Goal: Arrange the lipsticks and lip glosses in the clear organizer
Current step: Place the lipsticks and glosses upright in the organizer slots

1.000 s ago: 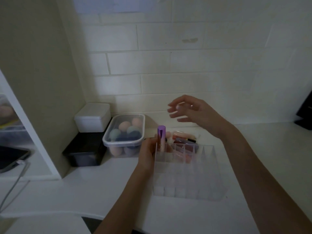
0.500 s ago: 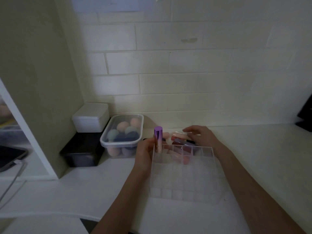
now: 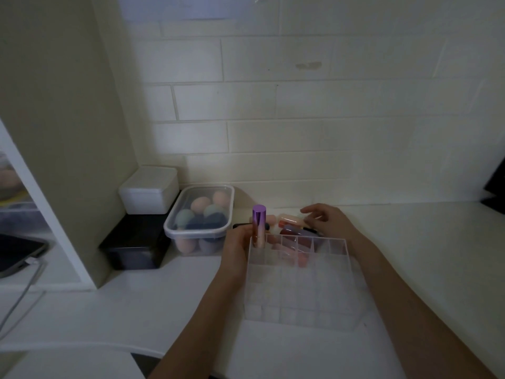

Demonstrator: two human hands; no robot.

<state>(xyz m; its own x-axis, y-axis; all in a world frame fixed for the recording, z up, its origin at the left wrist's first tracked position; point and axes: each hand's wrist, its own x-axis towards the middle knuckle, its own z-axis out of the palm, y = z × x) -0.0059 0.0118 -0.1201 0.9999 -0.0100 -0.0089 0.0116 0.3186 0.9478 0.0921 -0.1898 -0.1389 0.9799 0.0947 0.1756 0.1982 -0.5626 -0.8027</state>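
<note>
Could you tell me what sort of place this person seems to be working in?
Probably a home vanity or dressing corner. A white counter runs along a painted brick wall, with a clear tub of makeup sponges, a clear organizer and loose lip products behind it.

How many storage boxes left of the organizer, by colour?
White box: 1
Black box: 1
Clear tub of sponges: 1
Total: 3

Dim light; a cream painted brick wall (image 3: 300, 105) far, a white countertop (image 3: 423, 255) near, a beige cabinet side panel (image 3: 54, 119) left.
</note>
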